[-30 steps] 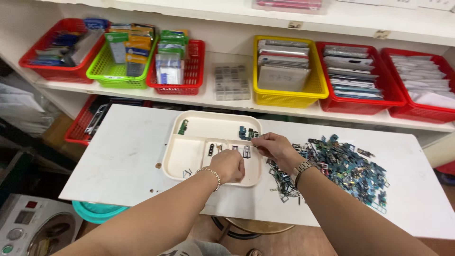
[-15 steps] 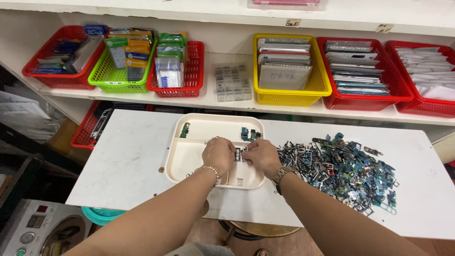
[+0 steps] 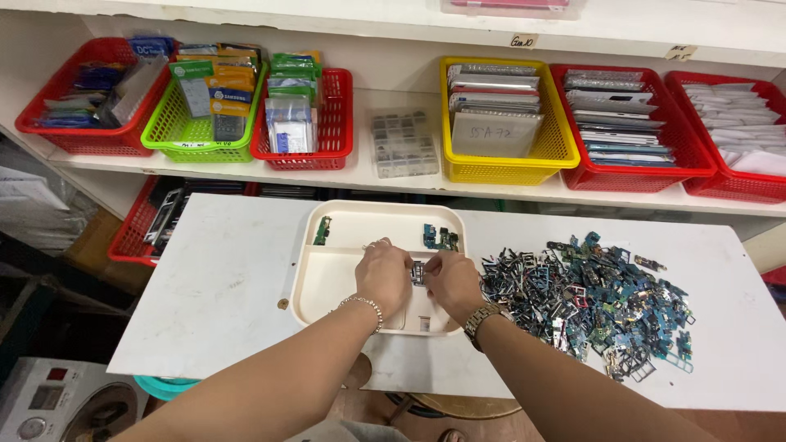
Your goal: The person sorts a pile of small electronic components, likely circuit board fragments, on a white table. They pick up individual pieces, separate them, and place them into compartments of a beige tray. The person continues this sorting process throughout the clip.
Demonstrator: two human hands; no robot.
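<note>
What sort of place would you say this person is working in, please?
Probably a small electronics repair or parts shop. A heap of small blue and black circuit parts lies on the white table, both hands work over a cream plastic sorting tray, and red plastic baskets of flat packaged parts line the shelf.

Tray (image 3: 327, 282) on table (image 3: 229, 278) w/ parts pile (image 3: 589, 299) to its right (baskets (image 3: 499, 115) on shelf behind).

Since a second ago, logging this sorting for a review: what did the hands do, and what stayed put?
The right hand came in from the edge of the parts pile to meet the left hand over the cream tray; both now pinch one small part between them. Tray, pile and shelf baskets have not moved.
</note>
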